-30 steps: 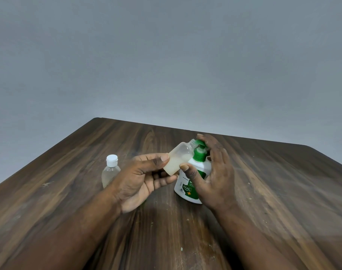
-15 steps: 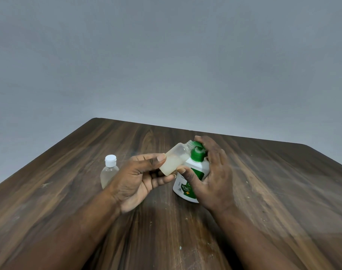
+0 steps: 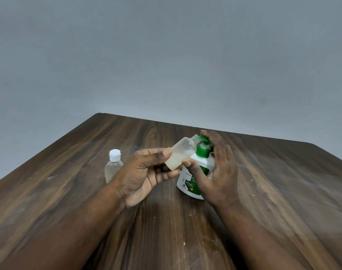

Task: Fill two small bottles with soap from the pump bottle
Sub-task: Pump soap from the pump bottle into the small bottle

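Observation:
A white pump bottle (image 3: 187, 184) with a green label and green pump head (image 3: 202, 149) stands at the table's middle. My right hand (image 3: 217, 172) wraps round it, thumb on its front and fingers over the pump top. My left hand (image 3: 144, 172) pinches a small uncapped translucent bottle (image 3: 180, 152) by its base, tilted with its threaded mouth at the pump nozzle; pale soap sits in its lower part. A second small clear bottle (image 3: 113, 166) with a white cap stands upright to the left, partly behind my left wrist.
The dark wooden table (image 3: 273, 191) spreads out on all sides, with its far edge close behind the bottles and a grey wall beyond. Pale specks dot the wood near the front.
The pump head has come back up after being pressed down half a second ago. My right fingers rose with it. The tilted small bottle stays at the nozzle.

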Tool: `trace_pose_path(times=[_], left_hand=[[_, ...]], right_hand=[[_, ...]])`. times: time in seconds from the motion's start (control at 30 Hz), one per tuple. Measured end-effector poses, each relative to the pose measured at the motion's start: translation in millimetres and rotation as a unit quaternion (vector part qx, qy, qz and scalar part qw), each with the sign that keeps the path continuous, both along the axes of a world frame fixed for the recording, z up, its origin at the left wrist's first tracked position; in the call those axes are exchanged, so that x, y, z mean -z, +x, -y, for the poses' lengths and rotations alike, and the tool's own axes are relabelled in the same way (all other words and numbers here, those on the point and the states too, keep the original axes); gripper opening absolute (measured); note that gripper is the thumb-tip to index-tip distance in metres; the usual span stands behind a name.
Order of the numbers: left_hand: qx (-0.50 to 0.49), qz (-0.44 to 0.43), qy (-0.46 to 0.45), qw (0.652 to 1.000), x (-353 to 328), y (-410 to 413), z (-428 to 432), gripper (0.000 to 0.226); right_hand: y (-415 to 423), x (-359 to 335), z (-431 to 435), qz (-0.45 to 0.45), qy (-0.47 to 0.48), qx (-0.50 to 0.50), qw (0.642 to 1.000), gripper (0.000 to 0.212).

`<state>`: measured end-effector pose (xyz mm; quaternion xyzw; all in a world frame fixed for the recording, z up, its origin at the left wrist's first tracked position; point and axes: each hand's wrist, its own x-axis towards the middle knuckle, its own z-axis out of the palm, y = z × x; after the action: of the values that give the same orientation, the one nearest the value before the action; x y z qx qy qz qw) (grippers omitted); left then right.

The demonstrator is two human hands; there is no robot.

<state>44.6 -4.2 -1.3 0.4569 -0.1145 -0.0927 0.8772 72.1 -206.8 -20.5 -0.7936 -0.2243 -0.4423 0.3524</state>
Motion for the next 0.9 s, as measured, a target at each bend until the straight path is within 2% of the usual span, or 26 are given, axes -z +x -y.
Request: trace_pose_path(times=[0.23,0.7,0.9], left_hand=[[-0.002,0.0,0.009,1.0,-1,0,-3,0.033],[-0.007,0.006,0.004,1.0,0,1,-1,0.036],[-0.006,0.006,0.021,1.0,1,2,-1,0.031]], right_hand=[[-2,5,2,0.01,-0.024,0.003,1.0,0.09],[-1,-3,1,0.0,-0.005,-0.008,1.0,0.08],[-2,3,3,0.009,-0.032,0.0,0.999,0.091]])
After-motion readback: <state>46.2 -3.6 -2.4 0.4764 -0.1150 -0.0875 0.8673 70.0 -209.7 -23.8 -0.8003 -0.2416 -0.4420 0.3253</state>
